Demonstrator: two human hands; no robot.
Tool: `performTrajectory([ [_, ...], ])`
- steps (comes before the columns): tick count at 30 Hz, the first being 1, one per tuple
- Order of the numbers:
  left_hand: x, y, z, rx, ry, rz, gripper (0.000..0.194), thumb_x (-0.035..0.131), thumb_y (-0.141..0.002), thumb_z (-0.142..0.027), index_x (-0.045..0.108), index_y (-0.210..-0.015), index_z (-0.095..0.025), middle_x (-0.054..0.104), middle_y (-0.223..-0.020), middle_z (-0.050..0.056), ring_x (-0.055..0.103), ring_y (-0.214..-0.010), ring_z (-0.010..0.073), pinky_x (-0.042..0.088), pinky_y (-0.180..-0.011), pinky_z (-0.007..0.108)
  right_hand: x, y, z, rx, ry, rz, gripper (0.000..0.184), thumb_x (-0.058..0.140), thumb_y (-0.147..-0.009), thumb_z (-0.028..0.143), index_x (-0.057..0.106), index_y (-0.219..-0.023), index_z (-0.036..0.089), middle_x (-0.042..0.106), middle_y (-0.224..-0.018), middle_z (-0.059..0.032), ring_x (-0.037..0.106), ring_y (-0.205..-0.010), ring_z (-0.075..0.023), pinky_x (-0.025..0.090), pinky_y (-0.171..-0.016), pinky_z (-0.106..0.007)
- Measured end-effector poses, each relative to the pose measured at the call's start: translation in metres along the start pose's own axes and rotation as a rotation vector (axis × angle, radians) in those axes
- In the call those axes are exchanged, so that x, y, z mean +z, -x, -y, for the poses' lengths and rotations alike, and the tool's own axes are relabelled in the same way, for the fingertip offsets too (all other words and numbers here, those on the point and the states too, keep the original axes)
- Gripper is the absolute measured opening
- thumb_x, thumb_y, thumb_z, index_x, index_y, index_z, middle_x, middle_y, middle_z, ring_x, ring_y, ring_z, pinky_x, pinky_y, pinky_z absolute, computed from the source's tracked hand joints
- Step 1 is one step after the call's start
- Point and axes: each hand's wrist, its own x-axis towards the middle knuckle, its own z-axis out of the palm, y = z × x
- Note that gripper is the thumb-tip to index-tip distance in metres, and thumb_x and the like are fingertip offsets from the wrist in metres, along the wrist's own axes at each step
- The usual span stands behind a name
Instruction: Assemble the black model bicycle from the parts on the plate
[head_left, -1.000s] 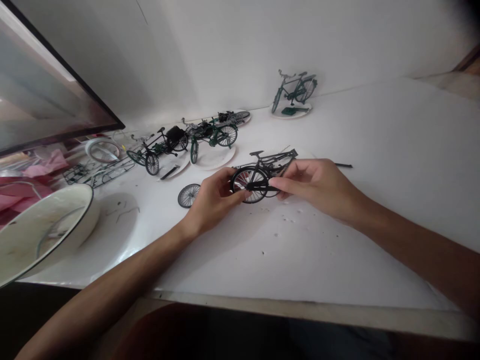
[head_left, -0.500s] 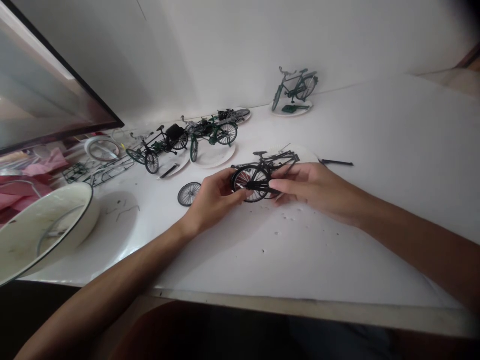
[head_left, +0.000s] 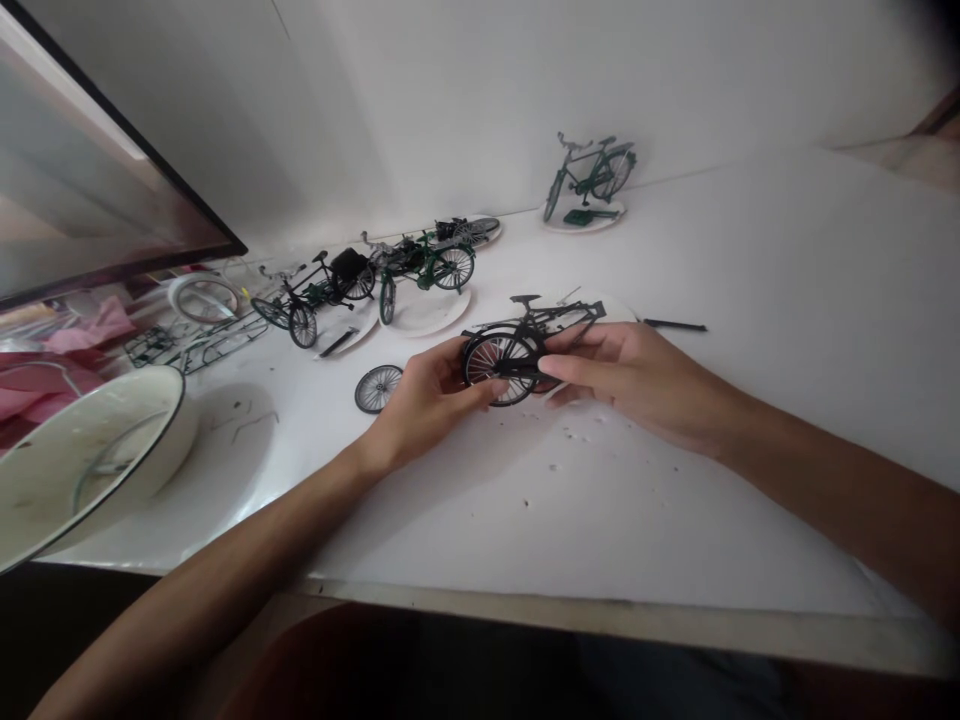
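Observation:
Between my hands is a black model bicycle (head_left: 525, 335) with its saddle up and one spoked wheel (head_left: 499, 368) at its left end. My left hand (head_left: 435, 395) is closed on that wheel, thumb on the near side and fingers behind it. My right hand (head_left: 611, 375) pinches the frame near the pedals; some of its fingers are hidden behind the bicycle. A loose spoked wheel (head_left: 377, 388) lies on the table just left of my left hand. Past the bicycle sits a white plate (head_left: 619, 308), partly covered by it.
Several model bicycles (head_left: 427, 265) stand on plates at the back left, and a green one (head_left: 592, 175) by the wall. A black rod-like part (head_left: 677, 325) lies right of my hands. An enamel basin (head_left: 169, 430), frame parts (head_left: 195, 345) and a screen (head_left: 150, 170) are at left.
The saddle and frame of the model bicycle have shifted slightly to the right and up in my right hand. My left hand keeps its grip on the wheel.

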Motion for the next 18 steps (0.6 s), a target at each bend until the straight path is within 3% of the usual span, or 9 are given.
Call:
performTrajectory([
  [11,-0.0032,-0.0001,0.0041,0.046,0.022,-0.009,0.03,0.08,-0.081,-0.02,0.068,-0.107,-0.011,0.069,-0.1,0.007,0.063,-0.086,0.0137,0.056,-0.079,0.027,0.0001,0.0015,0.0023,-0.011,0.096,-0.024,0.029,0.083,-0.079,0.038,0.075,-0.1,0.02,0.08,-0.089,-0.0045,0.076,-0.08,-0.0186,0.065,-0.078,-0.034],
  [18,-0.0026,-0.0003,0.0064,0.074,-0.008,-0.015,0.023,0.078,-0.082,-0.015,0.068,-0.103,-0.011,0.067,-0.093,0.004,0.06,-0.082,0.0107,0.053,-0.074,0.022,-0.0021,-0.0001,0.0003,-0.002,0.098,0.022,0.022,0.085,-0.077,0.036,0.078,-0.095,0.026,0.08,-0.083,-0.0019,0.076,-0.075,-0.0185,0.063,-0.071,-0.033],
])
